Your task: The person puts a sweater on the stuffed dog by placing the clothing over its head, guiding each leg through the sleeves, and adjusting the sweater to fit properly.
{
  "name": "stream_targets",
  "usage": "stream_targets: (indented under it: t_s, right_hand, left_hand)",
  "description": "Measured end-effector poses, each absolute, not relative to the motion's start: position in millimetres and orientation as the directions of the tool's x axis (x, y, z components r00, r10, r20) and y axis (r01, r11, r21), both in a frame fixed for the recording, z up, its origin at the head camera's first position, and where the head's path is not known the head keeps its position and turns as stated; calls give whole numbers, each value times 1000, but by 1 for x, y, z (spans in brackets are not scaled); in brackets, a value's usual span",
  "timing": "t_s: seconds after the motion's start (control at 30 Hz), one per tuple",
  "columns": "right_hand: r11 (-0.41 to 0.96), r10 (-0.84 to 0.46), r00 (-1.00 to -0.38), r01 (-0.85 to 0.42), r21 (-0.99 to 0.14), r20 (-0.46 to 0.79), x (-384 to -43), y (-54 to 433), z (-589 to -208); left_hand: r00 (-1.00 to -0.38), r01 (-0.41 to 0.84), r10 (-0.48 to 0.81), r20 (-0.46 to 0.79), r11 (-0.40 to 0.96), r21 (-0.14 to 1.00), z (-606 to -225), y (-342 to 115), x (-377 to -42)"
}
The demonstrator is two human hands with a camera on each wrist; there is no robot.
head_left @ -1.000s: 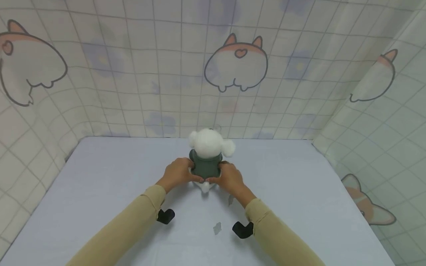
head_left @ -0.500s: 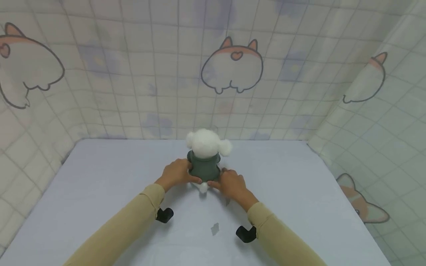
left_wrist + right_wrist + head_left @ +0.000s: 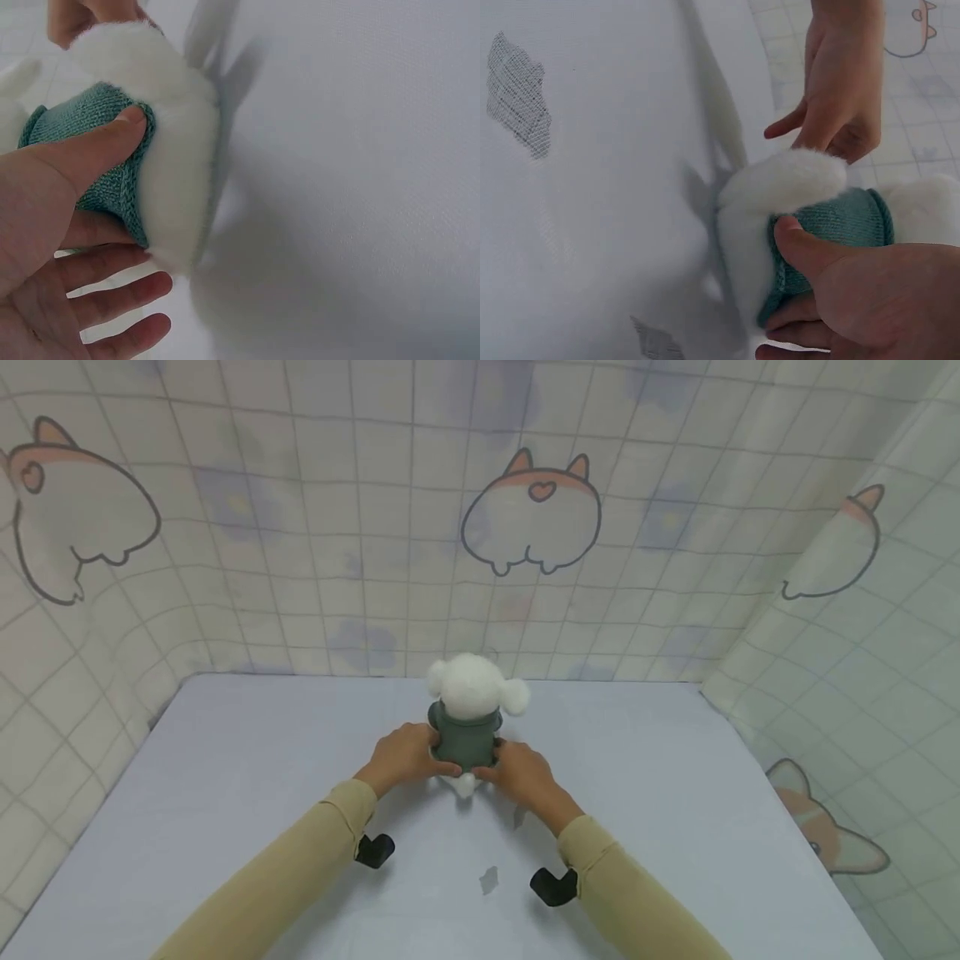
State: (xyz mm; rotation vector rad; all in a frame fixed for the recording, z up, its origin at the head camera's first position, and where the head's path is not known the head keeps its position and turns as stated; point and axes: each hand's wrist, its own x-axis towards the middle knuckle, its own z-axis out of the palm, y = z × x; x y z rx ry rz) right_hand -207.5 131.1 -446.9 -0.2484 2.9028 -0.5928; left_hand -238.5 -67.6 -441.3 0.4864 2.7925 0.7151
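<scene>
A white plush toy (image 3: 470, 687) in a green knitted sweater (image 3: 467, 745) sits upright on the table with its back toward me. Its short white tail (image 3: 466, 786) sticks out below the hem. From the left side my left hand (image 3: 403, 757) holds the sweater's lower edge; in the left wrist view its thumb (image 3: 129, 124) lies on the rolled hem. On the opposite side my right hand (image 3: 527, 779) pinches the hem, thumb (image 3: 791, 232) on the knit in the right wrist view. The toy's front is hidden.
The pale table (image 3: 270, 735) has two small grey patches, one a grey patch (image 3: 489, 880) near its front middle. A checked curtain (image 3: 375, 568) with cartoon dogs closes off the back and sides. Black mounts (image 3: 555, 887) jut from both sleeves.
My right hand has shifted slightly to the right, so its thumb lies farther from the left thumb along the hem. The left hand and the toy hold nearly the same place.
</scene>
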Motion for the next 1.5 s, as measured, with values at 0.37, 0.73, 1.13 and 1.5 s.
stream_targets:
  t_s: [0.37,0.73,1.13,1.5]
  right_hand:
    - [889,-146,-982,-78,-451,-120,-209,142,-438]
    - [707,-108,-994,-55,-705,-30,-210,126,-434]
    - [637,82,-996,82,-767,-39,-214,130,-442]
    - [549,168,-984,146,-823,-62,-219,144,-452]
  left_hand:
    - [-923,266,370,-103,810,523,-443,-64,-235]
    - [-928,306,372,-17,788,534,-443,-61,-226]
    - [-866,473,486,120,717,512,-439,-49,-214]
    - [-794,602,515,324,587,541,-440,-46,-210]
